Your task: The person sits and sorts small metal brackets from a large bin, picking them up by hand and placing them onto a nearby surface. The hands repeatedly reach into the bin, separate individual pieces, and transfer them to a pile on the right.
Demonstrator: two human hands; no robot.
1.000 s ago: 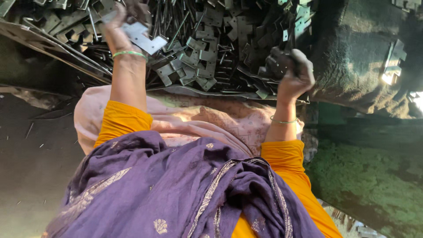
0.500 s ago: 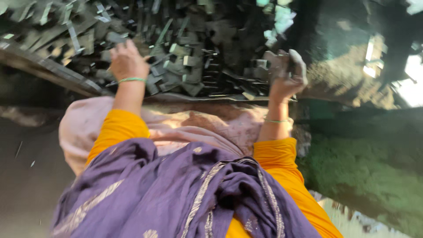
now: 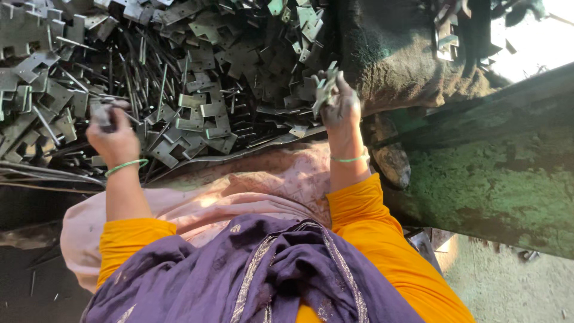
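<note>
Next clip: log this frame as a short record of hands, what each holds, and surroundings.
left hand: closed on a small metal piece, green bangle at wrist
right hand: grip on a stack of flat metal brackets
pile: grey stamped brackets and thin rods, loose, under both hands
lap: pink cloth
right side: dark sack, green-stained beam

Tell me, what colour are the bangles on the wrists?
Green: a thin bangle by the left hand, another by the right hand. Head view.

My one head camera looks steeply down, close over my lap, toward the metal-parts heap
</note>
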